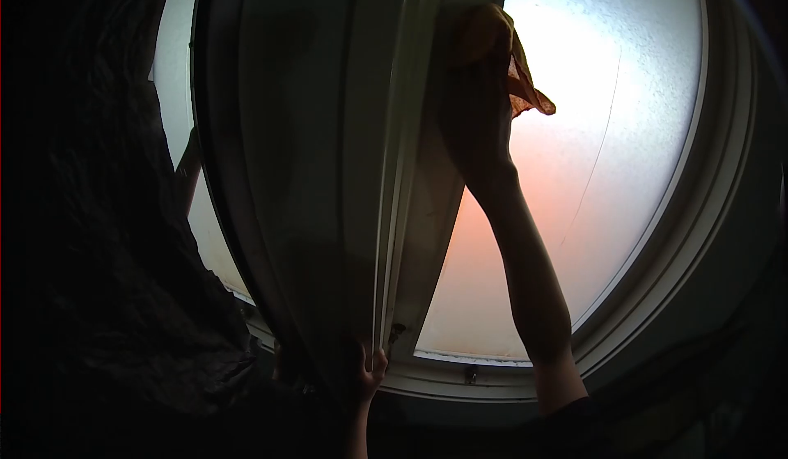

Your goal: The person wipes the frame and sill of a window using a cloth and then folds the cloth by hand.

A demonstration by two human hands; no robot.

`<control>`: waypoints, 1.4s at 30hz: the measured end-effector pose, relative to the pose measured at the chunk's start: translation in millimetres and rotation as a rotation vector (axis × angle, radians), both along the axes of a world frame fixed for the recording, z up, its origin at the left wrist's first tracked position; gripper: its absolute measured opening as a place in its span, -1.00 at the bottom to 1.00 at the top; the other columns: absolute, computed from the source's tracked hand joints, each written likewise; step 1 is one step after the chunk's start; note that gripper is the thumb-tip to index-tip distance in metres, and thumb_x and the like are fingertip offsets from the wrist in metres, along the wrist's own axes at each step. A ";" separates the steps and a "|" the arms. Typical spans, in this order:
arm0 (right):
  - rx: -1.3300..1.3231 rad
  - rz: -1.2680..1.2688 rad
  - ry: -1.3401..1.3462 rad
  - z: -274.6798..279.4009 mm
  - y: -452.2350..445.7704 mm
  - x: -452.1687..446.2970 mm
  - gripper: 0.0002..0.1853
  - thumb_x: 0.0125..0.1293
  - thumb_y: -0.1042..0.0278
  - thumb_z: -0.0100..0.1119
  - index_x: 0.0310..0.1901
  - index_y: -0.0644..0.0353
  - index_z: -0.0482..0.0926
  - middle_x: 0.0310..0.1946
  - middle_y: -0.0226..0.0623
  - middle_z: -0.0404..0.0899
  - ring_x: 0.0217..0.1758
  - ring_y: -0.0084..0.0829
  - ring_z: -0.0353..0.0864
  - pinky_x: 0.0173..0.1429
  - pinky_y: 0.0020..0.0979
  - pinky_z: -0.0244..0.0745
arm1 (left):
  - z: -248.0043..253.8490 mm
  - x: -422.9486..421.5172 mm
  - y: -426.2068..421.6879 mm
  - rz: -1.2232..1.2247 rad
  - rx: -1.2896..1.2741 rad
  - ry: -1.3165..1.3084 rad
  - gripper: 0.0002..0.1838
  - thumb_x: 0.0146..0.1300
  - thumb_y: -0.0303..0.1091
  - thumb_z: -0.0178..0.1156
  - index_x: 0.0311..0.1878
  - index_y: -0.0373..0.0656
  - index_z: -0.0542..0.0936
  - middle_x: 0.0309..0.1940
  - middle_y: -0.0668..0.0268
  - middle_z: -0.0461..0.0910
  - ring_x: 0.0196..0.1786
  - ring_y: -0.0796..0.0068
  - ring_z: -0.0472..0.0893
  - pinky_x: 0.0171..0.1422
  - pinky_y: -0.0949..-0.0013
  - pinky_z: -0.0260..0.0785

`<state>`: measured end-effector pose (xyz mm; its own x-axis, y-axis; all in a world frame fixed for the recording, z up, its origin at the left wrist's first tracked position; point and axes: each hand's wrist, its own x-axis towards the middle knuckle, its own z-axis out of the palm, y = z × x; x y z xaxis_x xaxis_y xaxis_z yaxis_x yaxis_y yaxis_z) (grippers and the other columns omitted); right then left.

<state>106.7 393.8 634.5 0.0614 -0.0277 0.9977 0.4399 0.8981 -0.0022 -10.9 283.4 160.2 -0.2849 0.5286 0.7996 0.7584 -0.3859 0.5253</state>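
My right hand (480,122) is raised high, closed around an orange cloth (525,85) whose loose corner hangs over the bright glass. It presses the cloth to the dark upright frame (435,221) beside the frosted window pane (591,172). Lower down, my left hand (371,370) is closed on the bottom part of the edge of a window sash (316,172) that stands swung open in front of me. Deep shadow hides most of the fingers of both hands.
Dark crumpled fabric (164,295) fills the left side. Behind it shows another strip of frosted glass (176,57), with a dark arm-like shape (189,176) against it. The window's lower frame (468,385) carries a small metal fitting (471,374). A thin line crosses the bright pane.
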 end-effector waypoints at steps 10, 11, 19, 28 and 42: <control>-0.224 -0.543 -0.509 -55.7 -29.3 32.2 -0.68 0.08 0.56 0.09 -0.07 0.27 0.58 -0.20 -0.09 0.60 -0.22 -0.16 0.63 -0.25 -0.21 0.52 | 7.2 -0.5 -2.1 -0.064 0.079 0.012 -0.35 0.19 -0.29 0.32 0.27 -0.42 0.34 0.21 -0.13 0.43 0.30 -0.04 0.43 0.40 0.14 0.27; -0.110 -0.558 -0.504 -69.2 -23.6 28.3 -0.71 0.05 0.58 0.11 -0.13 0.26 0.59 -0.23 -0.11 0.60 -0.25 -0.16 0.63 -0.26 -0.21 0.52 | 17.4 0.6 -5.7 -0.030 0.070 0.004 -0.42 0.19 -0.29 0.31 0.20 -0.42 0.42 0.18 -0.14 0.46 0.30 -0.07 0.43 0.40 0.08 0.28; -0.330 -0.486 -0.613 -124.9 -36.1 55.6 -0.72 0.03 0.69 0.06 -0.22 0.19 0.58 -0.33 -0.12 0.57 -0.23 -0.22 0.61 -0.22 -0.22 0.51 | 16.8 -1.4 -3.4 -0.089 0.036 0.046 -0.25 0.23 -0.34 0.28 0.41 -0.33 0.17 0.37 -0.12 0.23 0.44 -0.06 0.23 0.49 0.06 0.14; -0.212 -0.653 -0.678 -211.6 -40.1 46.8 -0.85 0.21 0.52 0.12 -0.17 0.21 0.54 -0.30 -0.18 0.55 -0.24 -0.26 0.60 -0.19 -0.28 0.52 | 30.4 -2.7 -6.3 -0.064 0.064 0.071 -0.26 0.23 -0.32 0.29 0.41 -0.32 0.20 0.33 -0.14 0.29 0.40 -0.03 0.30 0.47 0.07 0.19; -0.526 -0.254 -0.645 -305.7 -59.1 58.4 -0.88 0.27 0.46 0.14 -0.17 0.22 0.51 -0.26 -0.18 0.56 -0.16 -0.18 0.58 -0.14 -0.17 0.50 | 35.4 -3.2 -7.4 -0.095 0.054 0.084 -0.31 0.27 -0.30 0.24 0.38 -0.37 0.21 0.33 -0.16 0.28 0.42 -0.04 0.27 0.48 0.07 0.17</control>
<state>165.1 334.7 328.7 -0.4655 0.5104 0.7230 0.6851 0.7250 -0.0708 -14.1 276.0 195.6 -0.1671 0.5052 0.8467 0.7575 -0.4839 0.4382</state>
